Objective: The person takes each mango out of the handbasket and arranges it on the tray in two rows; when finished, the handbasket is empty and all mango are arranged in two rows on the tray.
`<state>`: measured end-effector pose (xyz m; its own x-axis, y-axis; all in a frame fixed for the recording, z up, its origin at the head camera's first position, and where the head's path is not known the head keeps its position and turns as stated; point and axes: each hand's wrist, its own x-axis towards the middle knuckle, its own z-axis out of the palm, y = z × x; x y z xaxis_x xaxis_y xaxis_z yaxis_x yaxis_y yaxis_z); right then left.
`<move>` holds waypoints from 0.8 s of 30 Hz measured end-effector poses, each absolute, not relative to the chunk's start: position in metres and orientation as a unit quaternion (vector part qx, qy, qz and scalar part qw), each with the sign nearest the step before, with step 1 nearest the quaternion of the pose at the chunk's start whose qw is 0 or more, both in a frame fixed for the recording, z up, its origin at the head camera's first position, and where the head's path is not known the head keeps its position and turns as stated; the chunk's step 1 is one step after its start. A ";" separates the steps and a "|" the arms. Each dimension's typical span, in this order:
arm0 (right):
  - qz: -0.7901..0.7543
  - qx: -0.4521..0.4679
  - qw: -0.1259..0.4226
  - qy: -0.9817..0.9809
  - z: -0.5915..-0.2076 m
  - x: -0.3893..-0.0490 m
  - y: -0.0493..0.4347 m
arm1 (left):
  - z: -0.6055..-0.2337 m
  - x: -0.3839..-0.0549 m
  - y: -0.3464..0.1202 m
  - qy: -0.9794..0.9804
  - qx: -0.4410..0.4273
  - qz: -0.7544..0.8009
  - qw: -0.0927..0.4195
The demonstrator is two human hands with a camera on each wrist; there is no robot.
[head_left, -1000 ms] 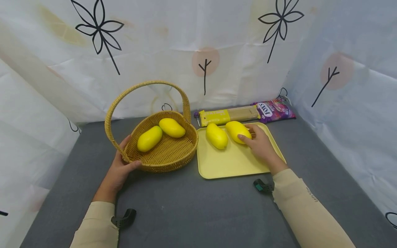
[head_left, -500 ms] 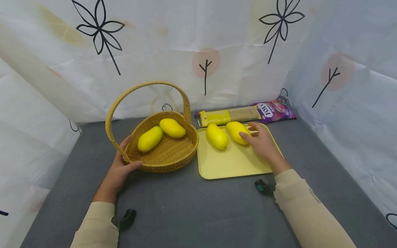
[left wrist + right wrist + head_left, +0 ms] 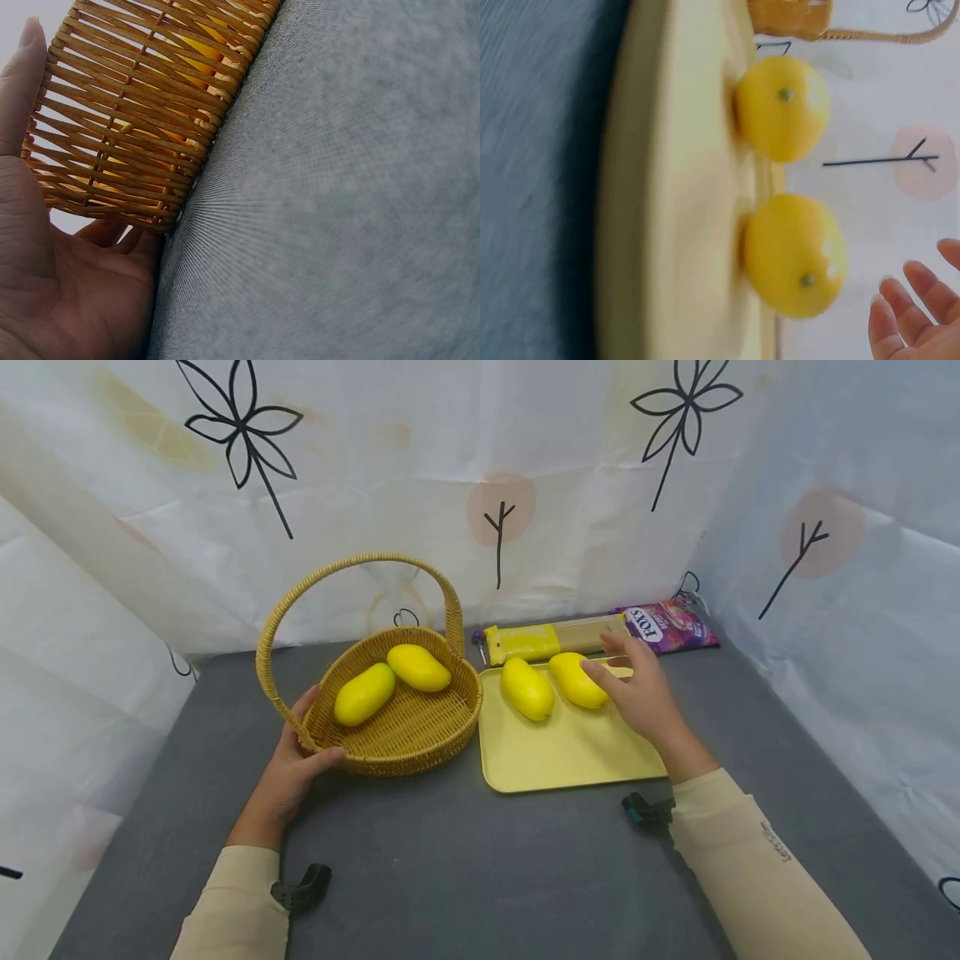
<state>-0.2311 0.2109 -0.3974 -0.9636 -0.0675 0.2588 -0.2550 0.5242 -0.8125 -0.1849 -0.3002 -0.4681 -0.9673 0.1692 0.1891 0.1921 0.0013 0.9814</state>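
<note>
A woven wicker basket (image 3: 405,727) with a tall arched handle stands on the left side of the table, two yellow mangoes (image 3: 364,695) inside it. My left hand (image 3: 288,768) holds its near left side, thumb over the rim; its other fingers are partly hidden behind the wicker (image 3: 142,112). On the pale yellow tray (image 3: 555,752) lie two more mangoes, one at left (image 3: 527,690) and one at right (image 3: 577,681). Just right of the right mango, my right hand (image 3: 637,689) hovers with spread fingers; in the right wrist view a gap shows between its fingertips (image 3: 881,307) and the mangoes.
Behind the tray lie a yellow pack of noodles (image 3: 525,643), a purple FOX'S candy bag (image 3: 671,627) and a small purple-headed lollipop (image 3: 478,639). Patterned white cloth (image 3: 420,485) hangs around the grey table (image 3: 480,860). The tray's left edge sits close beside the basket.
My right hand has let go of the right mango and drawn up and to the right, its fingers spreading. The mango stays on the tray. My left hand keeps its hold on the basket.
</note>
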 end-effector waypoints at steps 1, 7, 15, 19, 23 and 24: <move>0.478 0.095 0.097 -0.868 -0.394 -0.229 0.209 | -0.468 -0.185 -0.300 -0.706 -0.128 -0.696 0.009; 0.485 0.118 0.091 -0.862 -0.378 -0.218 0.195 | -0.467 -0.185 -0.299 -0.702 -0.132 -0.700 0.010; 0.500 0.177 0.078 -0.844 -0.370 -0.210 0.176 | -0.470 -0.186 -0.301 -0.700 -0.135 -0.701 0.008; 0.519 0.218 0.072 -0.823 -0.374 -0.210 0.169 | -0.469 -0.185 -0.301 -0.703 -0.134 -0.699 0.007; 0.544 0.258 0.065 -0.796 -0.380 -0.215 0.160 | -0.468 -0.185 -0.300 -0.706 -0.132 -0.695 0.005; 0.551 0.266 0.061 -0.788 -0.382 -0.216 0.157 | -0.467 -0.185 -0.300 -0.706 -0.131 -0.695 0.005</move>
<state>-0.2158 0.1570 -0.3816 -0.8506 -0.3533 0.3894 -0.4871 0.2506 -0.8366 -0.1846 -0.3003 -0.4674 -0.9655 0.1789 0.1893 0.1921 -0.0017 0.9814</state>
